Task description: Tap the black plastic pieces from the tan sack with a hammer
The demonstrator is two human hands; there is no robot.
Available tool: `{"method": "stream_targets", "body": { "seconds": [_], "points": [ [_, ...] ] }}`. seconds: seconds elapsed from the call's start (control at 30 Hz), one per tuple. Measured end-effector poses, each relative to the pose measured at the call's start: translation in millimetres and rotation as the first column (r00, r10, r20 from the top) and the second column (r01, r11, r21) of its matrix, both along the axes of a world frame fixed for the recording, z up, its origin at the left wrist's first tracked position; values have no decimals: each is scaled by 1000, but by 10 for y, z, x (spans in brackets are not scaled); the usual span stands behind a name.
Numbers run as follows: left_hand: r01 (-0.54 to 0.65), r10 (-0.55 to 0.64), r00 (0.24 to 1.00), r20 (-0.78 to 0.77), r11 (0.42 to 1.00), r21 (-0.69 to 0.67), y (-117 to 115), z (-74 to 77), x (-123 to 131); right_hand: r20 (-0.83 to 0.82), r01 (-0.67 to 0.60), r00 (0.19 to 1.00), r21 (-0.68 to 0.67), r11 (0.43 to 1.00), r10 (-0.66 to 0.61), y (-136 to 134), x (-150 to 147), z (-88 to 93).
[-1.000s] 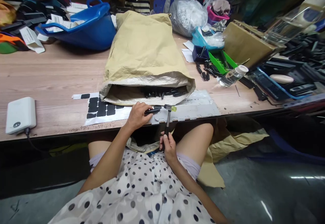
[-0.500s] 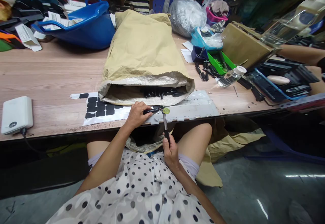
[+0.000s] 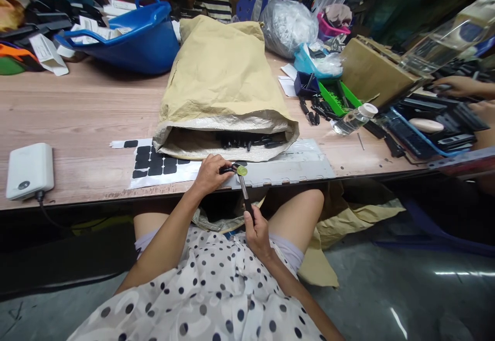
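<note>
My left hand (image 3: 210, 174) is closed round a small black part (image 3: 228, 169) and pins it to a grey plate (image 3: 288, 167) at the near edge of the wooden table (image 3: 77, 119). My right hand (image 3: 256, 232) grips the black handle of a small hammer (image 3: 243, 186) below the table edge. The hammer's yellow-green head rests on or right at the black part. Just behind lies an open tan paper sack (image 3: 220, 83) with more black parts (image 3: 247, 140) inside its mouth.
A white sheet of black square pads (image 3: 154, 165) lies left of my left hand, a white power bank (image 3: 29, 171) farther left. A blue basin (image 3: 127, 34), green tray (image 3: 336, 96), plastic bottle (image 3: 353, 117), cardboard box (image 3: 371, 68) and other people's hands ring the table.
The hammer head has swung left and down, from beside the black part onto it. My right hand shifted slightly. My left hand stayed put.
</note>
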State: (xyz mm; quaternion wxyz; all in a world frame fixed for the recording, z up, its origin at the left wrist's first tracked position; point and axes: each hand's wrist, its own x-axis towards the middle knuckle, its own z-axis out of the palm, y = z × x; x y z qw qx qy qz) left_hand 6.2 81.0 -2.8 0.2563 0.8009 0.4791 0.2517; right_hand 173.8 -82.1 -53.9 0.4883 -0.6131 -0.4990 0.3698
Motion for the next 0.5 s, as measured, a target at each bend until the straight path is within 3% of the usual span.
{"method": "stream_targets", "body": {
  "seconds": [0.1,0.2,0.33,0.5],
  "points": [
    [-2,2,1000,1,1000,2,2,1,2,-11,-2,1000,-24,1000,1,5,-9,-26],
    [-12,12,1000,-6,1000,5,-6,4,11,-140,35,989,-56,998,-43,4,-12,-77],
    [-21,21,1000,-8,1000,14,-19,4,16,-370,69,922,-131,989,-113,21,-20,-102],
    [-15,15,1000,-4,999,33,-21,-23,7,-499,60,855,-176,983,-141,66,-21,-94]
  ]
}}
